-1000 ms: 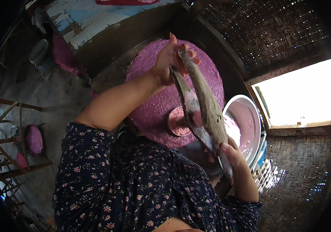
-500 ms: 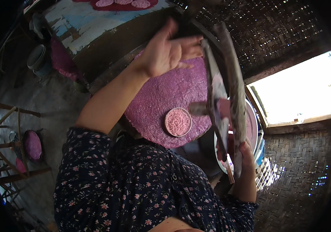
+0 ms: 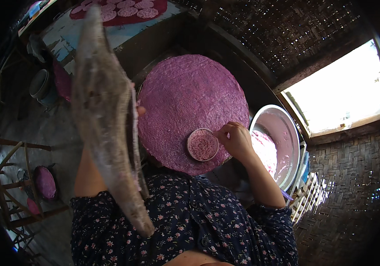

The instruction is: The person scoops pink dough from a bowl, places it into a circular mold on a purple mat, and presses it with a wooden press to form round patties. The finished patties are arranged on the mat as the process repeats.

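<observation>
My left hand [image 3: 139, 111] is mostly hidden behind a long, weathered wooden tool [image 3: 100, 115] of two pieces, which it holds upright at the left; only some fingertips show. My right hand [image 3: 238, 141] pinches the right rim of a small round ring [image 3: 202, 130] filled with pale pink strands [image 3: 201, 145]. The ring lies on the lower part of a big round tray [image 3: 185, 93] with a rough magenta surface. Just right of that hand stands a wide metal basin [image 3: 287, 139] with pink-white dough [image 3: 261, 148] in it.
A red mat [image 3: 139, 17] with several pink lacy discs lies on a worn ledge behind. At left are a bucket [image 3: 41, 86], a wooden rack [image 3: 5, 162] and a smaller magenta tray [image 3: 44, 184]. A bright opening [image 3: 334, 93] is in the woven wall at right.
The wooden tool has moved from the right to the left, into my left hand, which was open half a second ago. My right hand has left the tool and gone to the ring.
</observation>
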Demonstrator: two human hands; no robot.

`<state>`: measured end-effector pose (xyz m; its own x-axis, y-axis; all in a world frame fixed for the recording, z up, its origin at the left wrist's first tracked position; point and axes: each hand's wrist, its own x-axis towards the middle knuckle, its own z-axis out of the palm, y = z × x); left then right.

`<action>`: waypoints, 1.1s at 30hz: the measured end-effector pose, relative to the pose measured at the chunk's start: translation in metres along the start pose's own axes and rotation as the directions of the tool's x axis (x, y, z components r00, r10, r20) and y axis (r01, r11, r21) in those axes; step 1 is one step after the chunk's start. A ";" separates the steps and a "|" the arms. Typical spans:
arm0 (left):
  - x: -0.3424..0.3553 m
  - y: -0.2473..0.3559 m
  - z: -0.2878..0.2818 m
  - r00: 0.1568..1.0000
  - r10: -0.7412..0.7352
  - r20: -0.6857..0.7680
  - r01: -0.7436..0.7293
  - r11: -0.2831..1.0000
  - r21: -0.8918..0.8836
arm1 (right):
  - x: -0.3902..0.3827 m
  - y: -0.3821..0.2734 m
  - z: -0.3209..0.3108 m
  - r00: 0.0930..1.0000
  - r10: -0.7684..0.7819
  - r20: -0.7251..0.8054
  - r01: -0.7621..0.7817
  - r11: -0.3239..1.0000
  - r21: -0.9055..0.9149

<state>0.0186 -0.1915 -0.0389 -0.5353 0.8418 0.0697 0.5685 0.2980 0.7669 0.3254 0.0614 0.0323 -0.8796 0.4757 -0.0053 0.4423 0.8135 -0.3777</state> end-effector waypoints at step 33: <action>-0.010 0.092 -0.001 0.887 0.194 -0.420 -0.291 0.939 -0.182 | 0.032 -0.070 -0.005 0.957 -0.284 0.059 0.153 0.668 0.729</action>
<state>0.0758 -0.1731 0.0310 -0.6267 0.6153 0.4782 0.5761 -0.0474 0.8160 0.2673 0.0216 0.0633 -0.9777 0.2048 0.0470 0.0334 0.3721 -0.9276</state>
